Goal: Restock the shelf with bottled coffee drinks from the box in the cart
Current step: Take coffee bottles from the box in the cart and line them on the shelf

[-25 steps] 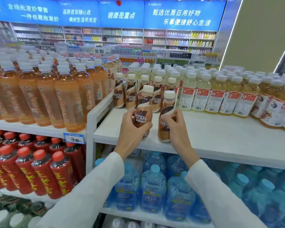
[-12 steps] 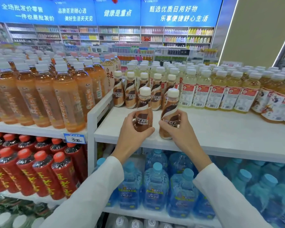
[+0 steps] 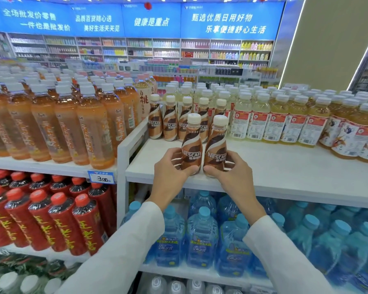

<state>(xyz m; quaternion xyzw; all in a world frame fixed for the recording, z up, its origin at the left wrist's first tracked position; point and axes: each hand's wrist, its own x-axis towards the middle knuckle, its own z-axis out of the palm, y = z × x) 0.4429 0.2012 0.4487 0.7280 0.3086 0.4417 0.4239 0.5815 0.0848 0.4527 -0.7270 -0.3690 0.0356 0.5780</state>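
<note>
A blue printed banner with white Chinese lettering (image 3: 136, 20) runs across the far wall above distant stocked racks. Nearer, a white metal shelf (image 3: 285, 166) spans the middle of the view, its board bare towards the front right. To its left stand tall clear plastic bottles of orange tea with white caps (image 3: 94, 132), packed in rows. Below the white shelf sit large clear water bottles with light blue caps (image 3: 202, 236), and to their left are dark bottles with red labels and red caps (image 3: 60, 225). Along the back of the shelf, on the right, are pale yellow drink bottles with white caps and red-and-white labels (image 3: 276, 122). Beside them on the left stands a row of small brown-and-cream coffee bottles with cream caps (image 3: 170, 124).

Two arms in white sleeves (image 3: 119, 251) reach up from below. The left grip (image 3: 170, 166) is curled round the lower body of the left brown-and-cream Nescafe coffee bottle (image 3: 191, 149). The right grip (image 3: 232, 168) wraps the right Nescafe coffee bottle (image 3: 217, 149) the same way. Both bottles are upright, side by side and just beside each other, labels facing the camera, near the front edge of the shelf and ahead of the back row; whether their bases rest on the board I cannot tell.

A small blue-and-white price tag reading 3.00 (image 3: 101, 178) is clipped to the left shelf's edge
</note>
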